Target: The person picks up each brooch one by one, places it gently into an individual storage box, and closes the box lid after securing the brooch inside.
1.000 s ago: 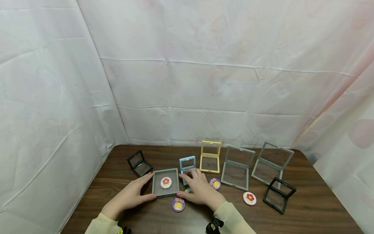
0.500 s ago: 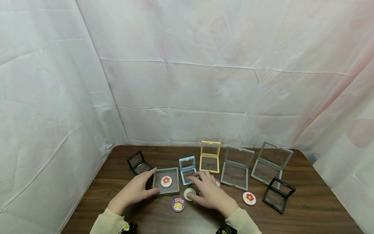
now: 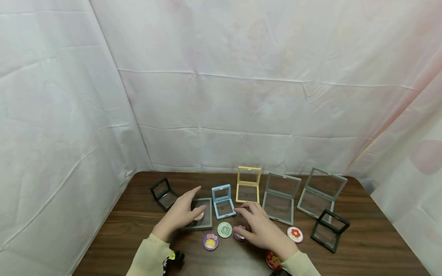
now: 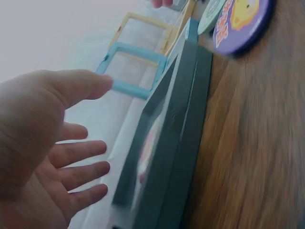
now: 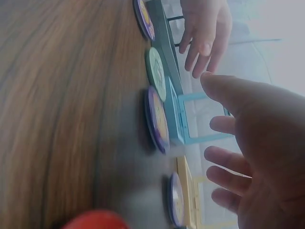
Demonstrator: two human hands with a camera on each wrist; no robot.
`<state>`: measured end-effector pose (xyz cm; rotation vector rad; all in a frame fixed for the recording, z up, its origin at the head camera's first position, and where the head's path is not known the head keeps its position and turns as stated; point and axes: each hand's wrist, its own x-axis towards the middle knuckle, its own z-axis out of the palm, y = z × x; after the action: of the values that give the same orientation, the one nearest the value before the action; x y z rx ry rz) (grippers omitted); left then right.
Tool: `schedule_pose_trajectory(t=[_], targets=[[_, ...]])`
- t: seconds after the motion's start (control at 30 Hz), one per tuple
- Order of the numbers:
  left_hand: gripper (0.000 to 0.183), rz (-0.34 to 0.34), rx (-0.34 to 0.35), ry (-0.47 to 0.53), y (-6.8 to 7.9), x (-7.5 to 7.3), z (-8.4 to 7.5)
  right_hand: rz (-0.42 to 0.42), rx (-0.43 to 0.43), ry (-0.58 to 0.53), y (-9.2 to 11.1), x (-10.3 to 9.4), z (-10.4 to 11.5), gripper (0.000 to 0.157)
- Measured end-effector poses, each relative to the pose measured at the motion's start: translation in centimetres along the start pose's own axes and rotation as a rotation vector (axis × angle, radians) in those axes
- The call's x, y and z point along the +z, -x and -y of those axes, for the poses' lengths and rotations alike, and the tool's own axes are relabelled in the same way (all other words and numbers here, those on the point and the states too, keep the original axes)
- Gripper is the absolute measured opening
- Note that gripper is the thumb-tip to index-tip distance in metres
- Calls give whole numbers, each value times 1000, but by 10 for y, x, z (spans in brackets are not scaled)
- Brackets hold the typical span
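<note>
My left hand (image 3: 181,212) hovers over the closed grey display case (image 3: 208,212), fingers spread and holding nothing. Inside the case's rim lies a white badge with a red flower (image 3: 199,215), partly hidden by the thumb. To the right, my right hand (image 3: 260,228) is held loosely above the table, its fingers apart. Under its thumb side sits a purple badge (image 5: 158,119), not gripped. A green badge (image 3: 224,229) and a purple bear badge (image 3: 210,242) lie between the hands. The open light blue case (image 3: 224,208) stands just beyond them.
A small black case (image 3: 167,198) stands open at left. Behind and to the right are an open yellow case (image 3: 248,202), two open grey cases (image 3: 277,220) and another black case (image 3: 326,242). A second flower badge (image 3: 295,234) and a red badge (image 3: 272,261) lie near the right arm.
Both hands have left the grey case's sides. The left hand rose and shifted right over it; the right hand moved right, uncovering the green badge and the blue case.
</note>
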<state>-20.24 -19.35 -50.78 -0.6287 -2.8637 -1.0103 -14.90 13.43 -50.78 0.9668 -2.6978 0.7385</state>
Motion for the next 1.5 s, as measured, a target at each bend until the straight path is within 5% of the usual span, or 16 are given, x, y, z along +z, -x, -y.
schedule_pose_trajectory(t=[0.4, 0.87, 1.5], targets=[[61, -13, -23, 181, -27, 20, -12, -7, 80, 17, 20, -21, -20, 51], [49, -82, -16, 256, -31, 23, -13, -70, 122, 51, 42, -45, -46, 52], [44, -40, -33, 316, -36, 27, -11, -31, 132, 55, 26, -23, -43, 47]])
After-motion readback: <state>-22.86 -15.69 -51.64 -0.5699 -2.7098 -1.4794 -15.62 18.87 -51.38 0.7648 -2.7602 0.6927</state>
